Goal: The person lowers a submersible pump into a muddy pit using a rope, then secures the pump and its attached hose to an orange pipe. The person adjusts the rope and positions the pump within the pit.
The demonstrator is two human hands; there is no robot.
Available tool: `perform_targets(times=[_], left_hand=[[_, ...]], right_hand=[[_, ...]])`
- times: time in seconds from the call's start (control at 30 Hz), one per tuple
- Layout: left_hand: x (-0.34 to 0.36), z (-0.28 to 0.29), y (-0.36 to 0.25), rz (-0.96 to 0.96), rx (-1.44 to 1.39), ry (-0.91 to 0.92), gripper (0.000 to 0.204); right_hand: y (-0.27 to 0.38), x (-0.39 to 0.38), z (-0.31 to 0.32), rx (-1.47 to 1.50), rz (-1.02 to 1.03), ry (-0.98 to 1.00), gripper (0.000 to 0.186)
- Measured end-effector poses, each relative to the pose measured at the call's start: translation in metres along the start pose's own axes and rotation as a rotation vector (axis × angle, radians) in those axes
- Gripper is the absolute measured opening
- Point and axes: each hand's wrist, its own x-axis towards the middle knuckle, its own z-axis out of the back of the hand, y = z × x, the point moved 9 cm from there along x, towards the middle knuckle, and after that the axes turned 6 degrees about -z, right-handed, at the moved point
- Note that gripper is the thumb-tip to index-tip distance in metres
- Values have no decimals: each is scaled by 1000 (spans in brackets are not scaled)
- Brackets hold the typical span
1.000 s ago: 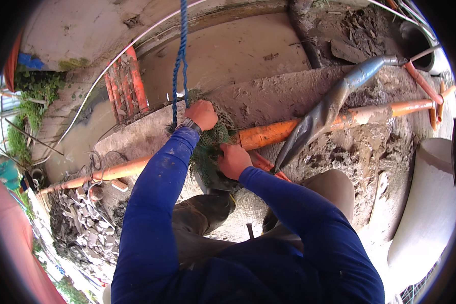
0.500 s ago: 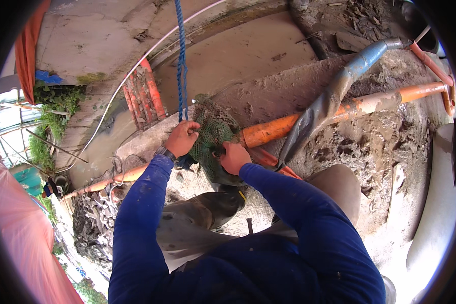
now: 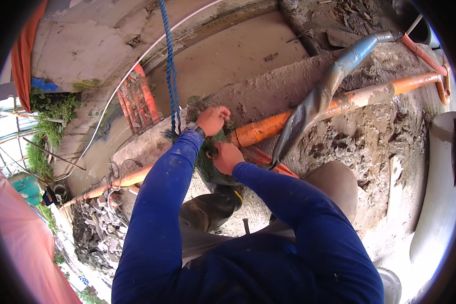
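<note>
Dark green mesh netting [image 3: 204, 166] is bunched at the left end of a muddy orange pipe [image 3: 261, 133], covering part of that end. My right hand [image 3: 228, 158] is closed on the netting's near side, just below the pipe end. Above it my left hand [image 3: 212, 121], with a watch at the wrist, reaches across the netting. Its fingers are curled together near the pipe's top; whatever they pinch is too small to make out. A twisted blue rope [image 3: 171, 71] hangs down just left of my left hand.
A grey-blue flat hose [image 3: 314, 104] lies across the orange pipe. Muddy water [image 3: 238, 55] lies beyond the concrete ledge. Below my hands is a dark rubber boot [image 3: 215, 209]. At left are an orange slatted frame [image 3: 138, 99] and rubble [image 3: 97, 228]; a pale large pipe [image 3: 433, 202] stands right.
My left hand has moved right, from the netting's left side over it toward the pipe end. My right hand stays at the netting. The view has shifted slightly.
</note>
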Motion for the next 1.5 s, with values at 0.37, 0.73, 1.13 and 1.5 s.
perform_targets(times=[0.37,0.73,1.13,1.5], left_hand=[[-50,61,12,92,-10,-109,14],[-268,92,107,340,37,121,34],[-282,-20,123,766,-808,-171,26],[-293,-18,91,786,-929,-639,18]], right_hand=[[-3,5,3,51,14,-39,23],[-26,33,7,219,9,-203,23],[-18,28,-5,316,27,-172,14],[-10,35,-2,471,89,-333,15]])
